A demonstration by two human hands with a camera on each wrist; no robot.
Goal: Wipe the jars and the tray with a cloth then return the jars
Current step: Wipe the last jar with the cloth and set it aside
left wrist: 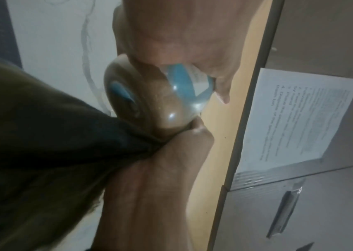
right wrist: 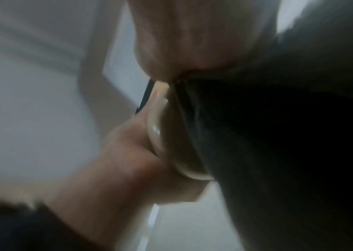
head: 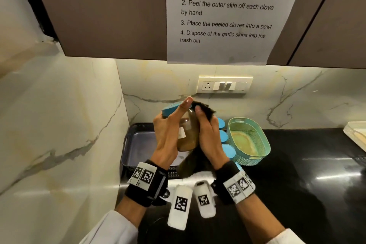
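I was mid-wipe on one jar [head: 187,132]: my left hand [head: 168,136] gripped it while my right hand [head: 210,136] clutched the cloth [head: 204,108] against its right side; next I'd judge to turn it for the unwiped faces.

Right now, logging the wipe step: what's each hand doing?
Left hand: grips the jar, thumb along its blue lid.
Right hand: holds the dark cloth against the jar.

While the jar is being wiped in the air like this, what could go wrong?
1. The left hand alone grips the jar above the tray; a hard rub from the cloth might knock it loose.
2. The cloth's hanging end could brush the blue-lidded jars below.
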